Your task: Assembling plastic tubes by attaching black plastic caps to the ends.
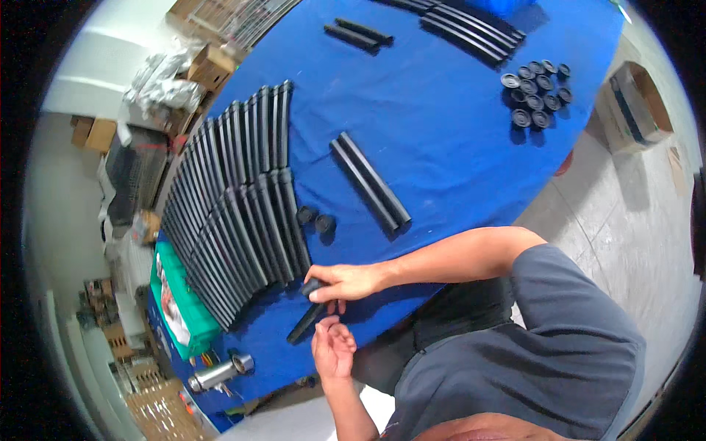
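The left hand (334,349), nearest the camera, is hovering palm-up with its fingers loosely curled and holding nothing, just below the lower end of a short black tube (307,317). The right hand (346,283) is closing its fingers around that tube's upper end, keeping it tilted over the blue tabletop (441,132). Just beyond the fingers, two small black caps (316,219) are sitting beside a fanned row of long black tubes (235,198). With only one end gripped, the tube could swing and knock the nearby row out of line.
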The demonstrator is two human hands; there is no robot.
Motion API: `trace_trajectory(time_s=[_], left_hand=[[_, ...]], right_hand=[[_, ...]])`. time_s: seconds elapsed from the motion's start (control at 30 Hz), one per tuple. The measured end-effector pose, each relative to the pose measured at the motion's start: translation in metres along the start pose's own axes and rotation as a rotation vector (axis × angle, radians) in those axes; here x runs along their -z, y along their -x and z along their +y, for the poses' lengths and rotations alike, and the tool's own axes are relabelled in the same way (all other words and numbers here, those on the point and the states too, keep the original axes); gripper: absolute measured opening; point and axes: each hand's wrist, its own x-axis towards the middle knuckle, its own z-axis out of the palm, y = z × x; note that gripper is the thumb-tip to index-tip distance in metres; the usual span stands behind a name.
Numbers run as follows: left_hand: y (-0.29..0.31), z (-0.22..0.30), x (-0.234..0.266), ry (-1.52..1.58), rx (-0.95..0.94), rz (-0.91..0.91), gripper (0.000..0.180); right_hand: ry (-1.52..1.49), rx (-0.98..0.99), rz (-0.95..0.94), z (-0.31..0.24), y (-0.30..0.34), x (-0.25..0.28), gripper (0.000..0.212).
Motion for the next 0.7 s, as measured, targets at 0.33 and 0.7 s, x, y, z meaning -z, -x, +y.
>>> trace_trajectory(time_s=[0.33,0.7], left_hand=[[-0.024,-0.016,0.022,0.613,0.086,-0.218,0.045],[-0.026,0.014,0.002,0.323,-0.456,-0.107,0.026]], right_hand=[[-0.336,-0.086,-0.158,-0.008,0.008,0.005,0.033],[0.031,0.01,-0.05,-0.014,0.007,0.015,0.036]])
